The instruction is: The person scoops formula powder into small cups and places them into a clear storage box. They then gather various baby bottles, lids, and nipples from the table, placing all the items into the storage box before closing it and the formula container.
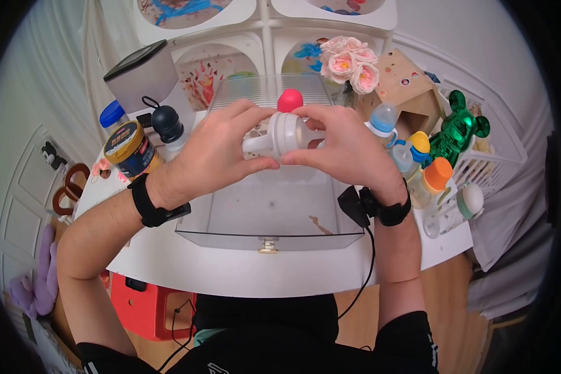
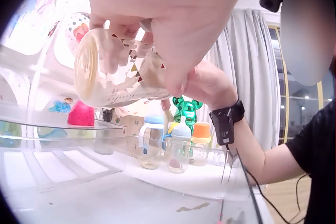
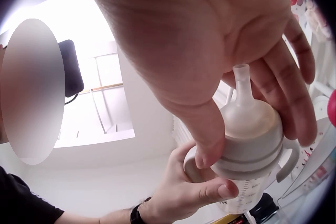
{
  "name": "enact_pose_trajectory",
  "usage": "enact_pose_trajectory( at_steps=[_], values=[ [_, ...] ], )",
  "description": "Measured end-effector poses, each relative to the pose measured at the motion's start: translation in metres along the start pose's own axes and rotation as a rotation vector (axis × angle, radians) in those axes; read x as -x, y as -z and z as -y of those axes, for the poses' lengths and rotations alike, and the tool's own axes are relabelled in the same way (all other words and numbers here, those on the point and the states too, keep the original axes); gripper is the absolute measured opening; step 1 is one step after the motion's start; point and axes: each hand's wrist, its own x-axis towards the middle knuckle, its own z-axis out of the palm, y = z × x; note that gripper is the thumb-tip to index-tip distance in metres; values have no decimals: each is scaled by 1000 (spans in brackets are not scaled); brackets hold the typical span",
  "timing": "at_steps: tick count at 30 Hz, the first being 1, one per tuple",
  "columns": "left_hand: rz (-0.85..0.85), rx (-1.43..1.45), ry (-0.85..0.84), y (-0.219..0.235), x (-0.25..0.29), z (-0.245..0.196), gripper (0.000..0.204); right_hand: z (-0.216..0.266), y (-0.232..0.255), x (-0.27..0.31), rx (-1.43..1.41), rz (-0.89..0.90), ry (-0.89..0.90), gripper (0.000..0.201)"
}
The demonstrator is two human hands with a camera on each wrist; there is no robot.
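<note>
Above a clear lidded box (image 1: 271, 206), both hands hold a baby bottle (image 1: 287, 134) tilted on its side. It has a clear body (image 2: 105, 77) printed with small pictures and a measuring scale, a pale grey collar with side handles, and a soft spout (image 3: 243, 87). My left hand (image 1: 221, 140) grips the bottle's body and handle side. Around the collar (image 3: 249, 155), the thumb and fingers of my right hand (image 1: 349, 140) grip from the spout end. Just behind the bottle, a pinkish-red dome-shaped thing (image 1: 290, 100) sits on the box's top.
Several baby bottles, one with an orange cap (image 1: 438, 173), stand at the right beside a shiny green bear figure (image 1: 458, 131). A yellow-lidded tub (image 1: 131, 149) and a black-topped bottle (image 1: 167, 121) stand left. Pink flowers (image 1: 352, 62) and a wooden house (image 1: 399, 87) are behind.
</note>
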Motion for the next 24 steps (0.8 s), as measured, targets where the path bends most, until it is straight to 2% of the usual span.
enact_pose_trajectory(
  at_steps=[4,7,10,13,14,17,19,24],
  values=[
    [8,-35,-7,2,-1,1,81,4,0,0,-145,-52,2,60],
    [20,258,-109,11,0,19,77,6,7,1,-100,-85,16,59],
    [-30,565,192,14,5,47,73,0,10,0,-96,-122,39,59],
    [197,796,454,16,6,62,74,3,4,-1,-53,-180,68,60],
    [250,884,481,14,8,65,68,4,1,-2,-70,-174,67,62],
    [369,908,571,14,8,62,67,6,-1,-4,-86,-163,28,66],
    [293,974,497,8,10,62,59,11,2,-2,-61,-148,-50,70],
    [124,924,342,1,8,70,60,5,-1,-1,-53,-182,-16,74]
  ],
)
